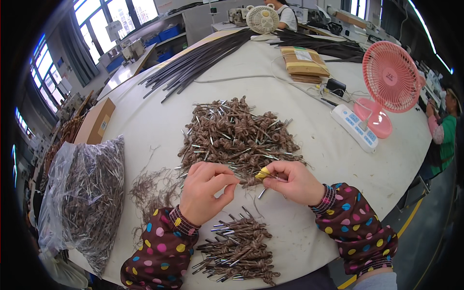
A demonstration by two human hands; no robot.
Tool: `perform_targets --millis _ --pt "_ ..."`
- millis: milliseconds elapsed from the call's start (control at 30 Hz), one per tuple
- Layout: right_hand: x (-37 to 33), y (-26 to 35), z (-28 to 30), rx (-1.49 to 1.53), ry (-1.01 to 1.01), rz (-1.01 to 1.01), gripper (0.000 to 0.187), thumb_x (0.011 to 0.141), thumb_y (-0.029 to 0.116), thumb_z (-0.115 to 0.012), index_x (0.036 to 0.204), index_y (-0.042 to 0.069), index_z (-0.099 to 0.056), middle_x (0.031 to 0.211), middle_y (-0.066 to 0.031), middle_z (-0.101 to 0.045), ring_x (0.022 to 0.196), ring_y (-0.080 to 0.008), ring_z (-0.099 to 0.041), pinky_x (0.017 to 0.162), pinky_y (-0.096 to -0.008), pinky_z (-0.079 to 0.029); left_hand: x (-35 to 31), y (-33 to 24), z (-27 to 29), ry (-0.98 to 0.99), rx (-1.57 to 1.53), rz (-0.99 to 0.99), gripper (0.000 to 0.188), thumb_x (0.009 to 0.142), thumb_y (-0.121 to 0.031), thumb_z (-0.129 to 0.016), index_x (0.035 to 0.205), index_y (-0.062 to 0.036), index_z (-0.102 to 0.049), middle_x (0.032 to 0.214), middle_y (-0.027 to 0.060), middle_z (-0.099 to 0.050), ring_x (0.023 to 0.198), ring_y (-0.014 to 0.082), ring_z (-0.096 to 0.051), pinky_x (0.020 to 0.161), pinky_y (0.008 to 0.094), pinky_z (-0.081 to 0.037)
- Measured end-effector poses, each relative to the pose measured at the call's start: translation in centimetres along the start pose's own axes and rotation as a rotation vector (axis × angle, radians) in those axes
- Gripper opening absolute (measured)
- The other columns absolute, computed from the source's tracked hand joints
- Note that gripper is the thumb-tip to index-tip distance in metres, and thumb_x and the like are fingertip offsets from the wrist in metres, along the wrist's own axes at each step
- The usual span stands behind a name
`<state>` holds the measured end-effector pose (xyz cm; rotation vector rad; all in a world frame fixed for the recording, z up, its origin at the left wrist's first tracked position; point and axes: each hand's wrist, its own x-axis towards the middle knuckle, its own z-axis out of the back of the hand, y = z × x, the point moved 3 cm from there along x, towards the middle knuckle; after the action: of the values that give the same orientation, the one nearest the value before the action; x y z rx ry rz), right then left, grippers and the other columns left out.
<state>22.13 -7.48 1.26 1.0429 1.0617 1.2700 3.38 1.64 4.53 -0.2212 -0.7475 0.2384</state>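
Both hands are meeting at the near middle of the white table (145,116): the left hand (205,191) is pinching one end of a small brown knotted cord (250,181) between thumb and fingers, and the right hand (290,181) is pinching the other end, a yellow wrap showing on one fingertip. That one cord is hanging between the two hands, just above the tabletop, and its middle is partly covered by the fingers, so its knot is proving hard to make out. A metal tip is poking out below the right hand.

Two heaps of the same knotted cords are lying on the table: a large far pile (237,133) just beyond the hands and a smaller near pile (239,251) between the two dotted sleeves. The pieces in each are tangling too tightly to count. One clear plastic bag (87,193) of cords is sagging at the left, its lower end cut off by the table's edge. Loose brown fibres (150,188) are straggling between bag and left hand.

Far left, a spread of long dark rods (203,58) is running away, overlapping past counting. Two fans are showing: one pink fan (389,82) at the right, one white fan (262,19) at the far edge. One white power strip (355,128) is lying beside the pink fan. Two other people are sitting cut off, one far, one at the right rim.
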Motion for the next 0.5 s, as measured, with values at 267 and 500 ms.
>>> perform_targets --millis 267,500 --pt "0.0 0.0 1.0 -0.099 -0.260 0.036 0.017 0.084 0.012 -0.066 0.096 0.000 -0.063 0.071 -0.0018 -0.057 0.061 -0.0054 -0.047 0.056 -0.0234 -0.041 -0.5 0.2 -0.3 0.196 0.101 0.020 0.021 0.071 -0.003 -0.068 0.089 -0.0102 -0.061 0.102 0.0043 -0.058 0.086 0.0217 -0.057 0.081 0.0357 -0.044" --pt "-0.5 1.0 0.3 -0.202 -0.260 0.125 0.017 0.084 0.011 -0.066 0.095 0.000 -0.062 0.072 -0.0034 -0.058 0.061 -0.0088 -0.049 0.057 -0.0251 -0.042 0.1 -0.4 0.1 0.131 -0.249 0.270 0.047 0.076 -0.010 -0.072 0.119 -0.0097 -0.053 0.115 0.0122 -0.055 0.099 0.0288 -0.058 0.084 0.0353 -0.050"
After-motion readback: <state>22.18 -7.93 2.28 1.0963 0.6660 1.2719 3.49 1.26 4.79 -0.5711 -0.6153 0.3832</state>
